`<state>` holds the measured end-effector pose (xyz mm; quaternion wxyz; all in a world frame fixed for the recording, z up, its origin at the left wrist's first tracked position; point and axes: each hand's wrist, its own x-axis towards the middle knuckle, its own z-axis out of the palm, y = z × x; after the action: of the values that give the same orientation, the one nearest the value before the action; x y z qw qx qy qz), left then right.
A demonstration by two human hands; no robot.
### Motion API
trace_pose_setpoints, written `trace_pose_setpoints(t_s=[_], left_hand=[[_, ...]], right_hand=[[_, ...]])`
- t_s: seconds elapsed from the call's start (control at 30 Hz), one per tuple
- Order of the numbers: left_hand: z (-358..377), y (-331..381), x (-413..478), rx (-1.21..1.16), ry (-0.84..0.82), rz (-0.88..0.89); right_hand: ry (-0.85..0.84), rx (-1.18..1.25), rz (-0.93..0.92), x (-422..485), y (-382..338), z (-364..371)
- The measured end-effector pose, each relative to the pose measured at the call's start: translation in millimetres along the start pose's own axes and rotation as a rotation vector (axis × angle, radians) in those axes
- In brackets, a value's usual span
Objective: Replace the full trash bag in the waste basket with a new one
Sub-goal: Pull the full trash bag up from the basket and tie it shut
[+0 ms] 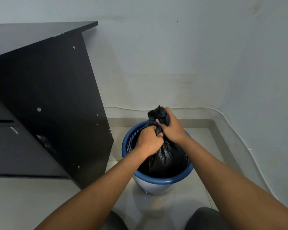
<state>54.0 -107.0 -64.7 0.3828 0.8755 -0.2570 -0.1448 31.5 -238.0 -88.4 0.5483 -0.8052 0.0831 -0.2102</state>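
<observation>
A blue-rimmed waste basket (163,180) with a pale lower wall stands on the tiled floor near the room corner. A full black trash bag (166,156) sits inside it, its top gathered into a bunched neck that rises above the rim. My left hand (149,141) is closed around the neck of the bag lower down. My right hand (172,126) grips the bunched top just above and to the right of it. The two hands touch each other. The bag's lower part is hidden inside the basket.
A dark desk side panel (56,103) stands close on the left of the basket. White walls meet in a corner behind, with a white cable (239,135) running along the skirting. My knees (204,218) show at the bottom edge.
</observation>
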Motion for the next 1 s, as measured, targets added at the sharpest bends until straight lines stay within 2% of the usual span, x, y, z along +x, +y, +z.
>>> trace_pose_setpoints(t_s=[0.1, 0.17, 0.27, 0.37, 0.53, 0.63, 0.7, 0.83, 0.93, 1.0], left_hand=[[-5, 0, 3, 0.030, -0.061, 0.005], [-8, -4, 3, 0.066, -0.087, 0.025], [-9, -10, -1, 0.130, -0.018, 0.058], [0, -17, -1, 0.093, 0.084, 0.035], [13, -19, -4, -0.159, 0.136, -0.112], [21, -17, -3, -0.453, 0.131, -0.186], [25, -17, -2, -0.552, 0.145, -0.191], [27, -21, -3, -0.419, 0.192, -0.110], [28, -23, -4, -0.376, 0.206, -0.081], [26, -25, -3, -0.373, 0.198, -0.084]], right_hand=[[-0.031, 0.154, -0.037, 1, -10, 9], [-0.111, 0.166, -0.003, 1, -8, 12], [-0.208, 0.004, 0.041, 2, -2, 9], [-0.164, -0.161, 0.062, 0, 8, 4], [-0.093, -0.319, 0.107, -2, 13, 0], [-0.087, -0.339, 0.211, 4, 12, -3], [-0.087, -0.286, 0.288, 6, 9, -4], [-0.147, -0.164, 0.470, 8, 6, -6], [-0.246, 0.195, 0.608, 1, 10, -7], [-0.318, 0.425, 0.622, -3, 10, -8]])
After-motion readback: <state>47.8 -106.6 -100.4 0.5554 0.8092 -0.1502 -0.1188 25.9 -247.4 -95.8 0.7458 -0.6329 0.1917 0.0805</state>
